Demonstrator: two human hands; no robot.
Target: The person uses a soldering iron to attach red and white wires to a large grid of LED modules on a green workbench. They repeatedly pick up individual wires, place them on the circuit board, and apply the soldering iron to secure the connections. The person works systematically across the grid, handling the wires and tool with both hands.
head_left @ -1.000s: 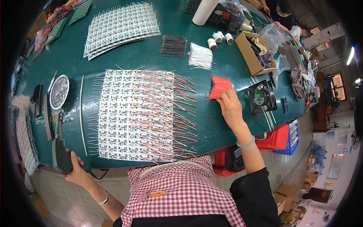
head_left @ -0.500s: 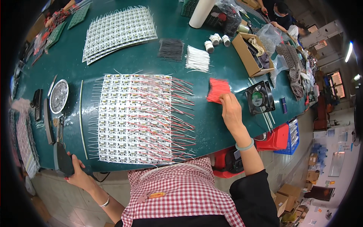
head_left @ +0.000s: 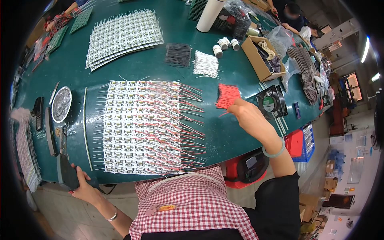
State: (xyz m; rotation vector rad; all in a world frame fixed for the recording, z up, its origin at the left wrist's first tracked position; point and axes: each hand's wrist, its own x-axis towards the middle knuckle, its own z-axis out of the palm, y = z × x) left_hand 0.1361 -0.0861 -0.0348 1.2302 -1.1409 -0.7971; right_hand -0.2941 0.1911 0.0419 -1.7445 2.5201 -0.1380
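Note:
My left hand [head_left: 83,187] is closed round the handle of a black soldering gun [head_left: 66,172], whose metal tip end points away from me beside a shallow round dish [head_left: 62,105]. My right hand [head_left: 247,115] is at the near right edge of a bundle of short red wires [head_left: 228,96]. Its fingertips are pinched, and a red wire [head_left: 224,114] sticks out from them to the left. Between my hands lies a panel of small white circuit boards [head_left: 142,128]. Red and white wires stick out over its right side, white ones over its left.
Bundles of black wires [head_left: 178,55] and white wires [head_left: 206,64] lie behind the red one. More board panels [head_left: 124,38] are stacked at the far left. A small fan [head_left: 272,102] and a cardboard box [head_left: 262,60] stand at right. A co-worker [head_left: 290,16] is at the far right.
My right hand has drawn slightly toward me with a red wire end showing at its fingertips, and its forearm has swung right. My left hand stays on the soldering gun.

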